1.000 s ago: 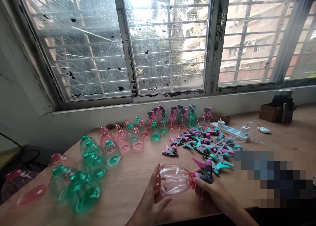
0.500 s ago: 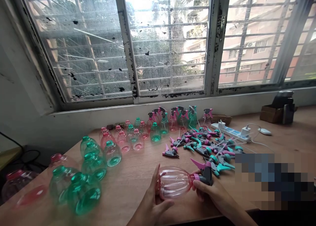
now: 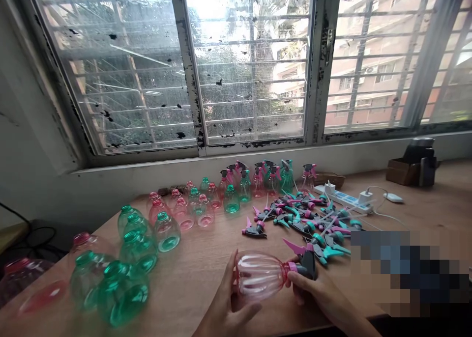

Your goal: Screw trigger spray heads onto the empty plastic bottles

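A clear pink spray bottle (image 3: 260,274) lies on its side between my hands, just above the front of the table. My left hand (image 3: 230,297) cups its base, with the thumb along the lower side. At the neck, my right hand (image 3: 309,283) is closed around the pink collar of the trigger sprayer (image 3: 309,261), which has a dark head and a pink lever. The sprayer sits against the bottle's mouth; how tightly it is screwed on cannot be seen. Just beyond lies a pile of loose trigger sprayers (image 3: 306,214) in pink, teal and black.
Open green bottles (image 3: 123,293) and pink bottles (image 3: 182,214) stand at the left. Several bottles with sprayers fitted (image 3: 273,180) line the window wall. A white power strip (image 3: 342,199) with chargers, a white mouse (image 3: 394,198) and a cardboard box (image 3: 400,172) are at the right.
The hands keep their grip on the spray bottle and have barely moved. The whole view has shifted slightly; the other bottles and loose sprayers stay in place.
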Available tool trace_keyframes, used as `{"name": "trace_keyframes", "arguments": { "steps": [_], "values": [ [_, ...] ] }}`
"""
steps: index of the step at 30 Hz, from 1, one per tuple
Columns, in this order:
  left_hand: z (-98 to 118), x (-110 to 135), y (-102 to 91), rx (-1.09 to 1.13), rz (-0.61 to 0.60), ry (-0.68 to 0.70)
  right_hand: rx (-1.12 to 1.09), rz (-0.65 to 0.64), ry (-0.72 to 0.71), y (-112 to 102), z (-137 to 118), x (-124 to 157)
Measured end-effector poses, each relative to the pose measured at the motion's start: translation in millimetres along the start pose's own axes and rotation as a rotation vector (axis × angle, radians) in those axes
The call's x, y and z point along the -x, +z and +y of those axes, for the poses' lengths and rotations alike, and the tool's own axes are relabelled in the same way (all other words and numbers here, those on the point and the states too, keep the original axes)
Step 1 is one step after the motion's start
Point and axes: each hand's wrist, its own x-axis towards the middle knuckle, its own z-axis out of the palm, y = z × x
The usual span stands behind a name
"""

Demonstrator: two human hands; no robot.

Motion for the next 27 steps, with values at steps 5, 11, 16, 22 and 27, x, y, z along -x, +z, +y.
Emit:
{"name": "trace_keyframes", "arguments": {
  "steps": [5, 11, 16, 22, 27],
  "values": [
    [-12.7, -6.3, -0.6, -0.001, 0.001, 0.098, 0.003, 0.001, 0.004, 0.1, -1.4, 0.3],
    [-15.7, -7.7, -1.0, 0.225, -0.012, -0.016, 0.041, -0.020, -0.008, -0.1, -0.4, 0.6],
    [5.6, -6.4, 3.4, 0.240, 0.011, 0.032, 0.091, -0.019, -0.015, 0.5, -3.4, 0.3],
    [-0.1, -8.2, 3.5, 0.268, -0.040, 0.071, 0.122, -0.011, -0.032, -2.5, 1.2, -0.6],
    [10.3, -7.1, 4.0, 0.249, -0.008, 0.031, 0.112, -0.011, -0.013, -0.2, -1.4, 0.9]
  ]
}}
